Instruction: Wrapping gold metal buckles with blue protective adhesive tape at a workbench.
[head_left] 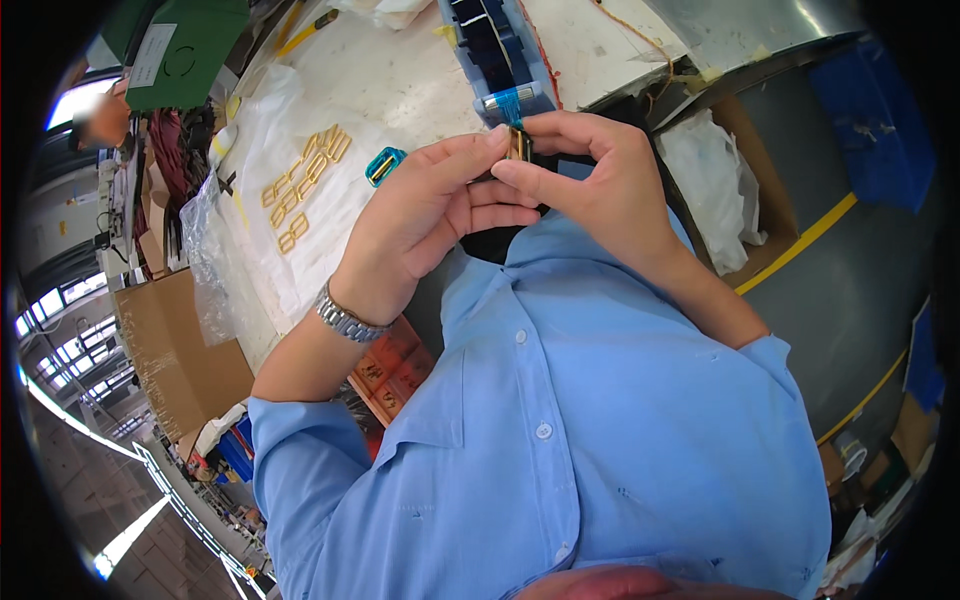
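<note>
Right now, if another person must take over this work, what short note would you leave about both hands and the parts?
Left hand: fingertips pinch the small gold buckle from the left side.
Right hand: thumb and forefinger pinch the same buckle from the right; blue film stands above it.
Parts: a row of gold buckles lies bare on the white sheet; one buckle in blue film lies beside them. A blue tray stands behind the hands.
Done, judging by this: the bare gold ones.
Left: the buckle in hand and the blue-wrapped one.

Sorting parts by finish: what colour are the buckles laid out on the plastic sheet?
Gold: the buckles on the plastic sheet, head view.
</note>
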Demonstrator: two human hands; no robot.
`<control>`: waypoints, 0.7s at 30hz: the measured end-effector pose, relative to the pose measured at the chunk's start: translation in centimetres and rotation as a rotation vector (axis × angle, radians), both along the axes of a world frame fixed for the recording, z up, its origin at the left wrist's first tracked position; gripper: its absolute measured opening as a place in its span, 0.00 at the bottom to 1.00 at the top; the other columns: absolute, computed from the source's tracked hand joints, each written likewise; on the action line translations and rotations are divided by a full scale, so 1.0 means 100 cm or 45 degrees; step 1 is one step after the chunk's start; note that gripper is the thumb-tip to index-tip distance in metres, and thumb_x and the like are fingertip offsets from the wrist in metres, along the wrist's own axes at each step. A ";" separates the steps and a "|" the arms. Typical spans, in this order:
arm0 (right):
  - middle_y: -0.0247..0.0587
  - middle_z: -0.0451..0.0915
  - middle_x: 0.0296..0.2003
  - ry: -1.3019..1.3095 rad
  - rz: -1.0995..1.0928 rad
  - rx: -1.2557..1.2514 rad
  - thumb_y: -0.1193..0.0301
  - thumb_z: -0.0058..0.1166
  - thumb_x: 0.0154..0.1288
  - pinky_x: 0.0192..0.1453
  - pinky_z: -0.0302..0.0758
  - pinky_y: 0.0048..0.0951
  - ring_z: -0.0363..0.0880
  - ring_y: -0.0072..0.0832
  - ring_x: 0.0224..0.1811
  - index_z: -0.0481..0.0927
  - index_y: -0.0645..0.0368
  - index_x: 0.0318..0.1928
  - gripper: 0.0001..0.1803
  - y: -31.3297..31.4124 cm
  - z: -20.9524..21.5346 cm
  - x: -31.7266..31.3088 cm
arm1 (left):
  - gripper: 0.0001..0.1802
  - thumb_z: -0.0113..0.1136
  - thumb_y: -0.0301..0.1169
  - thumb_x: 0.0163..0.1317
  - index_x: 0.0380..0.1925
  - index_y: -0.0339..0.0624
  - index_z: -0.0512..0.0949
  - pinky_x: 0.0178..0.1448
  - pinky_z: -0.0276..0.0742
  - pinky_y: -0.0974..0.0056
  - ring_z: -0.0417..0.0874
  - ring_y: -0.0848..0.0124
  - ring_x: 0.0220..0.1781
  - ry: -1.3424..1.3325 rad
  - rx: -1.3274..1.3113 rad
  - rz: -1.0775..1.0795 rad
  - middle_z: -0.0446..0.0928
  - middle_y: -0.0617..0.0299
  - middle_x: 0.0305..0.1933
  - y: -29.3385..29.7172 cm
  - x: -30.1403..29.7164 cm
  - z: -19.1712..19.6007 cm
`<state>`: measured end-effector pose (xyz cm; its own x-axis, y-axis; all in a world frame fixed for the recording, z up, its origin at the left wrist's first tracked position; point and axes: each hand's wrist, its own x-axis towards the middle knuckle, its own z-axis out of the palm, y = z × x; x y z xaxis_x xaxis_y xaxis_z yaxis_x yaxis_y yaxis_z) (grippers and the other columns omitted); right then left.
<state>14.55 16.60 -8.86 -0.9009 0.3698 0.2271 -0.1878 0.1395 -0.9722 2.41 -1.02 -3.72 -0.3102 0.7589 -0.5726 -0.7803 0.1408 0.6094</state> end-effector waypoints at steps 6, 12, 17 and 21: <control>0.39 0.94 0.39 -0.176 0.139 -0.559 0.68 0.75 0.72 0.45 0.83 0.22 0.88 0.16 0.41 0.91 0.71 0.51 0.17 0.004 0.004 0.002 | 0.16 0.66 0.31 0.80 0.60 0.32 0.82 0.53 0.90 0.60 0.91 0.67 0.47 0.412 0.142 0.294 0.86 0.57 0.49 -0.007 0.049 -0.028; 0.38 0.93 0.39 -0.204 0.152 -0.678 0.64 0.73 0.74 0.51 0.81 0.20 0.87 0.15 0.44 0.91 0.70 0.52 0.18 -0.004 0.005 0.001 | 0.19 0.77 0.16 0.63 0.54 0.34 0.85 0.40 0.82 0.71 0.85 0.76 0.37 1.891 -0.083 0.561 0.83 0.61 0.40 0.014 0.065 -0.048; 0.39 0.92 0.42 -0.223 0.103 -0.914 0.61 0.71 0.76 0.54 0.82 0.22 0.88 0.18 0.45 0.93 0.66 0.51 0.19 -0.010 0.014 0.003 | 0.20 0.80 0.16 0.59 0.51 0.36 0.85 0.31 0.77 0.70 0.84 0.75 0.31 2.383 0.004 0.686 0.83 0.60 0.35 0.026 0.055 -0.061; 0.37 0.91 0.41 -0.237 0.146 -0.929 0.58 0.71 0.76 0.55 0.83 0.24 0.88 0.19 0.44 0.93 0.65 0.50 0.20 -0.009 0.016 0.006 | 0.17 0.80 0.17 0.57 0.46 0.37 0.87 0.33 0.80 0.66 0.86 0.67 0.32 2.390 0.003 0.764 0.85 0.56 0.36 0.027 0.055 -0.064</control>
